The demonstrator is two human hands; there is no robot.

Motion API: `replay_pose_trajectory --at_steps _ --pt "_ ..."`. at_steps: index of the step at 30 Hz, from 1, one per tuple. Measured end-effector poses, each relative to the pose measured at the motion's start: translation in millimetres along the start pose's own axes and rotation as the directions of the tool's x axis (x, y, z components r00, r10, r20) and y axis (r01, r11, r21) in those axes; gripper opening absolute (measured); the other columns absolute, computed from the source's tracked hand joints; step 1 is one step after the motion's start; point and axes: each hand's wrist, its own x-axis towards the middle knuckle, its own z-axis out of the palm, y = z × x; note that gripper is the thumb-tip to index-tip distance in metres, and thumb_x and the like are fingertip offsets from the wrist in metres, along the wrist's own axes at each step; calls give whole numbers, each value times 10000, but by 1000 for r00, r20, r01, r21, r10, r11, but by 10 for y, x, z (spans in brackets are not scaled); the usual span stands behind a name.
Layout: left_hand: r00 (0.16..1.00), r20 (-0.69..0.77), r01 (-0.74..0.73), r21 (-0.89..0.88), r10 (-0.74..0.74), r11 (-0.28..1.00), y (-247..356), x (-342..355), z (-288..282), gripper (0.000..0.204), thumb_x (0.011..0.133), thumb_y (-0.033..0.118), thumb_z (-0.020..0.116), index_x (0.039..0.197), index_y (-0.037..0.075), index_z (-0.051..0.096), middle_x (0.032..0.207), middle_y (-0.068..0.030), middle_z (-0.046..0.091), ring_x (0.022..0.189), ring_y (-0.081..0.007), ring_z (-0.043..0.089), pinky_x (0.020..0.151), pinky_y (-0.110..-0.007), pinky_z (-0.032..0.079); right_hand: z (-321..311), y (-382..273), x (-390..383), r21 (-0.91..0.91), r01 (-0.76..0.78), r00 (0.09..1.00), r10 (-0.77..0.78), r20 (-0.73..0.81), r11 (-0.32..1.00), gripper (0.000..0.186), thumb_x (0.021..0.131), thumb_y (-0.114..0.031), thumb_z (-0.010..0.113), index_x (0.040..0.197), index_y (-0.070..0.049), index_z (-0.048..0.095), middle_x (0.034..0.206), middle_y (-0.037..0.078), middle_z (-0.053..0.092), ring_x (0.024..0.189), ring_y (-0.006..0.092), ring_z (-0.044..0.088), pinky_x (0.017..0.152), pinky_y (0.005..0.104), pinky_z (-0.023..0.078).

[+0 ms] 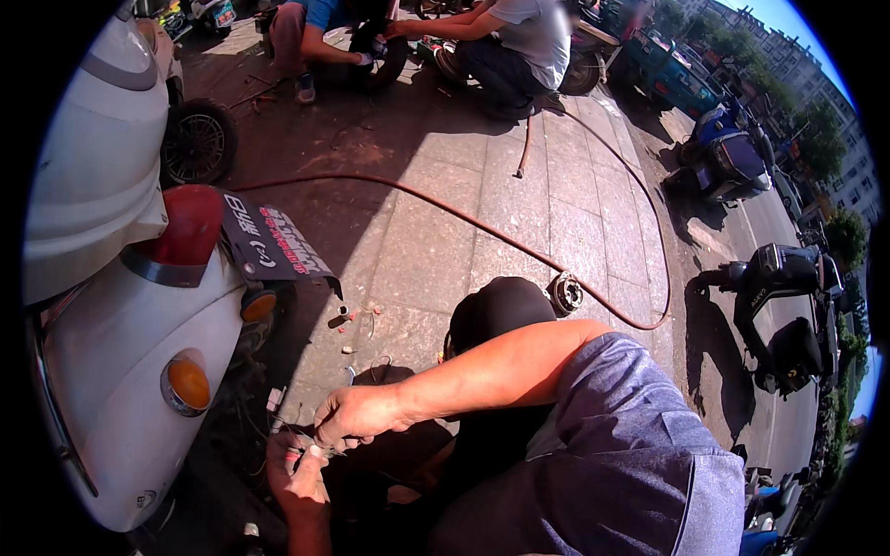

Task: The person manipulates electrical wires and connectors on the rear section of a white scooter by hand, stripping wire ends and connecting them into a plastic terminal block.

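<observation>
Beside a white scooter [120, 398] with a red tail light and amber lamps, both my hands meet low on thin wires [278, 426]. My left hand [297, 468] is closed on the wires, with something small and red at its fingers, too small to name. Just above it, my right hand [357, 412] pinches the wires, its arm crossing from the right. The exact point of grip is partly hidden by the fingers. Small scraps [348, 348] lie on the paving nearby.
A red-brown hose [445, 213] snakes across the paving past a round metal part [565, 293]. Two other people [514, 56] crouch by a wheel at the top. Parked scooters [779, 315] line the right, and a white scooter body [93, 167] stands upper left.
</observation>
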Motion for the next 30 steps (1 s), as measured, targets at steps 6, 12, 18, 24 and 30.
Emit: replay_pose_trajectory --at_steps 6,12,18,24,30 --pt "992 118 56 -176 -36 983 -54 96 -177 226 901 17 664 1090 82 557 1022 -41 629 876 -126 594 775 -283 483 -51 -111 -235 -834 552 499 -803 326 4 385 816 -170 780 1173 -104 653 1084 128 687 1052 361 693 800 491 595" --pt "995 80 73 -253 -55 965 153 23 -41 223 932 -67 657 1094 56 566 964 -57 634 832 -140 604 778 -305 495 -53 -189 -181 -807 486 362 -763 536 -336 288 811 -244 699 1051 -93 646 976 86 650 926 321 679 744 436 586" --pt "996 79 57 -216 -40 975 60 80 -59 218 934 -68 658 1085 61 567 979 -45 628 811 -126 618 757 -279 507 -72 -255 -189 -827 486 440 -738 511 -283 254 873 -225 710 1046 -51 646 991 96 656 862 304 673 721 428 585" --pt "999 30 23 -101 -20 995 -27 20 -153 266 902 -23 755 1067 64 565 928 -19 601 782 -107 599 744 -271 506 163 -36 -75 -423 267 944 -323 -64 866 231 1064 -251 702 1111 -26 712 904 31 704 853 133 650 746 343 538" --pt "1000 -1 9 -4 -9 1000 48 -87 -162 233 903 -24 750 1035 74 584 929 8 558 801 -83 534 755 -262 473 115 -153 -93 -1 114 989 -113 100 994 249 1104 -294 670 1204 -69 703 975 -22 688 812 66 590 648 232 451"
